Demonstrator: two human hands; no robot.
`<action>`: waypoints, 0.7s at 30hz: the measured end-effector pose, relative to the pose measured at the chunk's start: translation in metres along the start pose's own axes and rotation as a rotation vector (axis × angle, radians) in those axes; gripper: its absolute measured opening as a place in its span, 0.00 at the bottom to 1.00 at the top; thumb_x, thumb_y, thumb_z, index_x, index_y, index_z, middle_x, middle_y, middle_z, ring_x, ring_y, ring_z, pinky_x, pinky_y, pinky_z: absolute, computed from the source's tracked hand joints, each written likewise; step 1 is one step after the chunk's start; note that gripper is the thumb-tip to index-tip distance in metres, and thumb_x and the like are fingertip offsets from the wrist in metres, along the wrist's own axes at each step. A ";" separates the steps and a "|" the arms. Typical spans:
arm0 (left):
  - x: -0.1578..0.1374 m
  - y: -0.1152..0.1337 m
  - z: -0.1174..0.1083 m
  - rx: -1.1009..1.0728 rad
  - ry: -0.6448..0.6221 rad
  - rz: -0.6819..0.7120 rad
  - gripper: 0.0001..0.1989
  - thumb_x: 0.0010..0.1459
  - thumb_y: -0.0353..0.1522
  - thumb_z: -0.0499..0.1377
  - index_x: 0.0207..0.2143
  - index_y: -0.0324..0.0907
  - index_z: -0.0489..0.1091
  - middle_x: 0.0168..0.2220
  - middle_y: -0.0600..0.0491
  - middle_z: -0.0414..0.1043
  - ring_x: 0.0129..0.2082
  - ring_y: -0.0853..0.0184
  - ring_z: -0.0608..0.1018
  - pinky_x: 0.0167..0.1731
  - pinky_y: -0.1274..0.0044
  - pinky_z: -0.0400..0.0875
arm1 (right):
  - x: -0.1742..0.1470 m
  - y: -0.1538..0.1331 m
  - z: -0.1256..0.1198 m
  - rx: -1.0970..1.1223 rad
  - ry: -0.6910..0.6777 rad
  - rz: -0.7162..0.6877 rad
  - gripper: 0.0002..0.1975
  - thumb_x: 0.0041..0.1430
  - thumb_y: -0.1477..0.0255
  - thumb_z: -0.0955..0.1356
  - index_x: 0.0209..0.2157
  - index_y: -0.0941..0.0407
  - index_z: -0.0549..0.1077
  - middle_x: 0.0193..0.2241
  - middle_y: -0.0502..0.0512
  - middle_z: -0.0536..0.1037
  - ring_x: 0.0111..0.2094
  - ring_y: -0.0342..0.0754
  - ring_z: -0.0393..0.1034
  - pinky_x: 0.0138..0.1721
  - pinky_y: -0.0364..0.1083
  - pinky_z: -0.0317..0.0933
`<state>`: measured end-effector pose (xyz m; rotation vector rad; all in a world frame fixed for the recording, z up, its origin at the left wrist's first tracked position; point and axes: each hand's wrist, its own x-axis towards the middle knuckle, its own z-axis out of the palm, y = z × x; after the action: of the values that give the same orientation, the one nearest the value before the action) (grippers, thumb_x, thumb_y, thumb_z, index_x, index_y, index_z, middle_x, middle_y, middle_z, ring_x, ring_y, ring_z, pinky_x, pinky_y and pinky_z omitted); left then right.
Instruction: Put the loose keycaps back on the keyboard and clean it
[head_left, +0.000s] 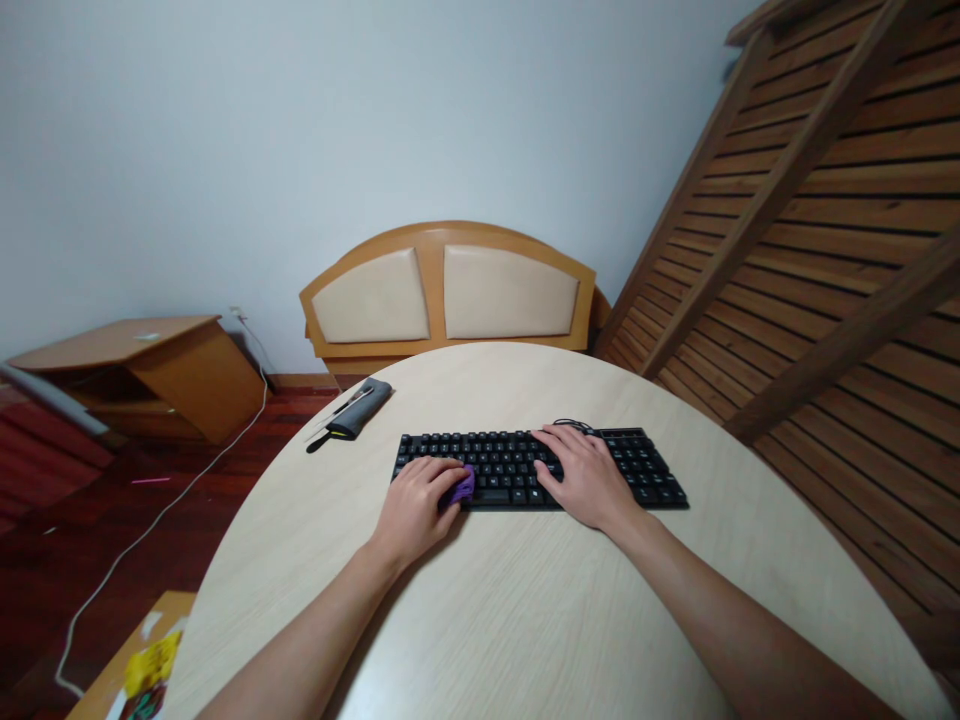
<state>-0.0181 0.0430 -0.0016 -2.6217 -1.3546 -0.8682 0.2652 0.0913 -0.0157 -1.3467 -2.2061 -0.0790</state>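
A black keyboard (pixel 510 470) lies flat on the round, pale wood-grain table (pixel 540 620). My left hand (pixel 421 500) curls over the keyboard's left part, fingers closed on a soft purple wad (pixel 463 487) pressed against the keys. Whether the wad is cloth or putty I cannot tell, as my fingers cover part of it. On the keyboard's right part rests my right hand (pixel 589 475), palm down with fingers apart and nothing held. A coiled black cable (pixel 571 423) shows behind the keyboard, just past the right fingers.
A grey pouch (pixel 364 408) with a slim pale tool on it lies at the table's left edge. Beyond the table stands a headboard (pixel 435 290). Wooden slats (pixel 810 230) lean at right. A low cabinet (pixel 195 375) and white cord (pixel 161 515) are at left.
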 end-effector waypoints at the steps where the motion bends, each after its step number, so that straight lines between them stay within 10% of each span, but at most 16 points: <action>1: 0.000 0.000 0.001 0.007 0.003 -0.001 0.15 0.59 0.28 0.59 0.49 0.44 0.74 0.48 0.47 0.78 0.46 0.57 0.78 0.48 0.62 0.74 | 0.000 0.000 0.000 -0.001 -0.002 0.000 0.20 0.65 0.66 0.63 0.57 0.53 0.71 0.58 0.60 0.74 0.59 0.58 0.64 0.55 0.58 0.57; 15: 0.000 0.005 0.006 -0.027 -0.015 0.261 0.11 0.67 0.33 0.57 0.47 0.40 0.75 0.37 0.49 0.79 0.35 0.63 0.78 0.37 0.70 0.75 | 0.000 0.000 0.000 -0.013 -0.015 0.001 0.21 0.65 0.66 0.63 0.57 0.54 0.71 0.58 0.61 0.74 0.59 0.58 0.65 0.56 0.58 0.56; 21: 0.001 -0.007 0.007 0.046 0.201 0.046 0.12 0.67 0.31 0.57 0.50 0.44 0.75 0.44 0.47 0.78 0.41 0.61 0.77 0.39 0.68 0.74 | -0.001 -0.002 -0.002 -0.019 -0.023 0.006 0.21 0.65 0.66 0.63 0.57 0.55 0.71 0.58 0.61 0.73 0.60 0.57 0.64 0.56 0.57 0.56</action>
<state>-0.0198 0.0495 -0.0081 -2.4443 -1.2434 -1.0482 0.2645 0.0892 -0.0143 -1.3709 -2.2259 -0.0824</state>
